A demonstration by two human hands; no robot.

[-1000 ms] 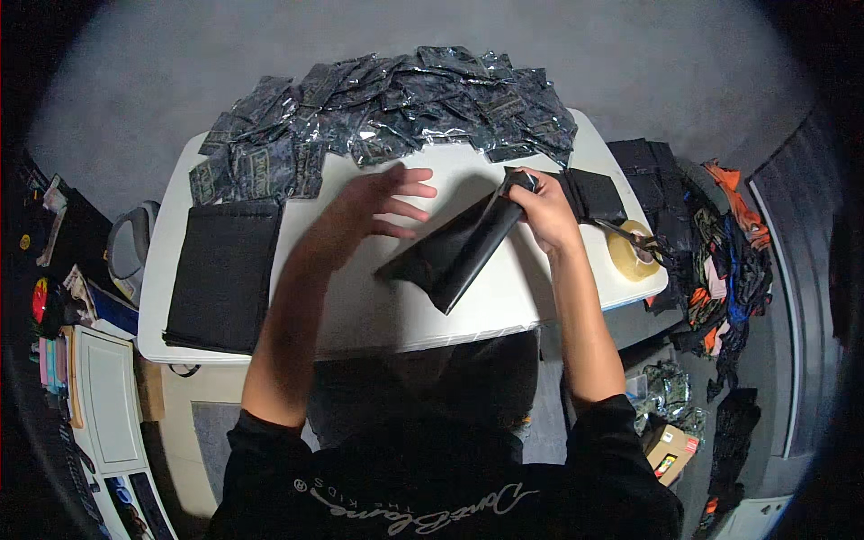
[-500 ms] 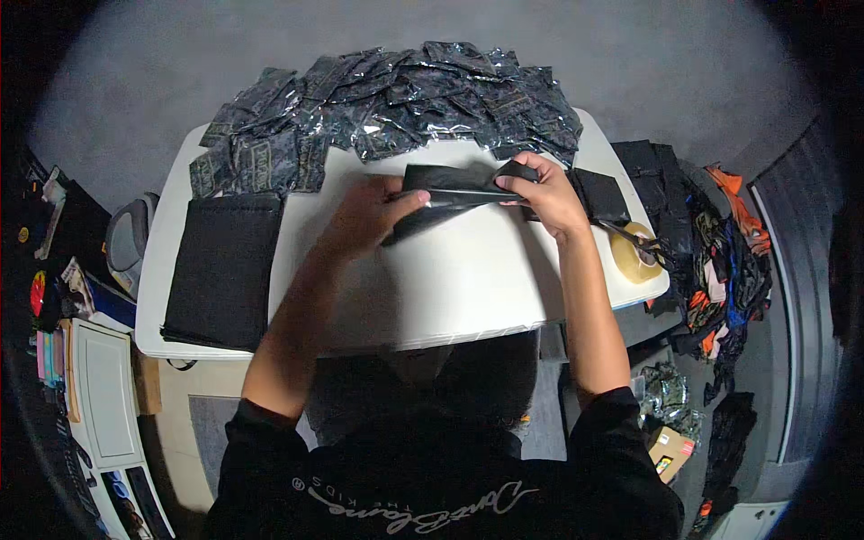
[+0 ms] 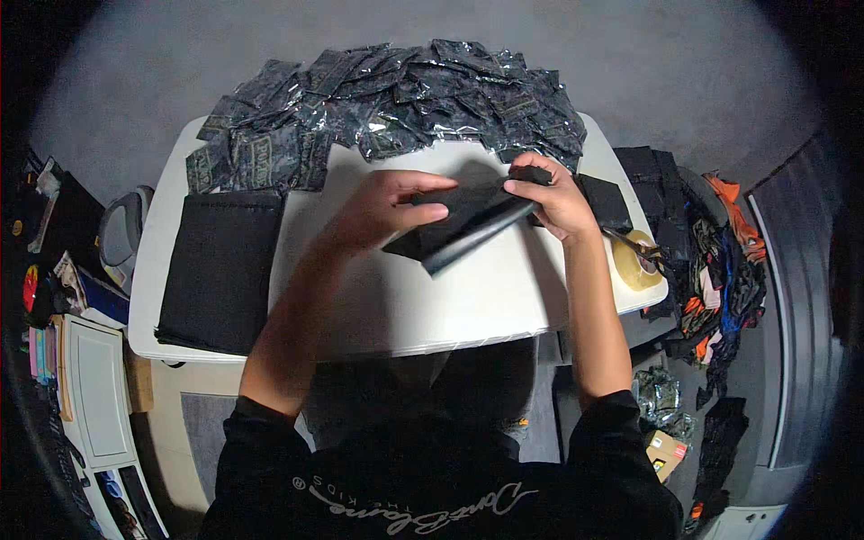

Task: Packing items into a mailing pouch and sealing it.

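Over the middle of the white table (image 3: 378, 315), my right hand (image 3: 556, 196) pinches one end of a folded black sheet (image 3: 463, 198), whether cloth or plastic I cannot tell. A narrow, shiny folded edge of it slants down to the left. My left hand (image 3: 396, 207) is beside the sheet's left part, thumb and fingers apart, with nothing between them. On the left of the table lies a stack of flat black sheets (image 3: 220, 270). Behind my hands is a broad heap of dark patterned packets (image 3: 396, 99) in clear wrap.
To the right are a black folded piece (image 3: 605, 200), a roll of clear tape (image 3: 635, 263) and black-handled scissors (image 3: 655, 252). Off the table's right side lie mixed dark and orange cloths (image 3: 715, 288) and a cardboard box (image 3: 666, 454). A white cabinet (image 3: 99, 387) stands at left.
My left hand has let go of the sheet, its fingers spreading. The sheet's left end has swung down toward me, while my right hand keeps its pinch.
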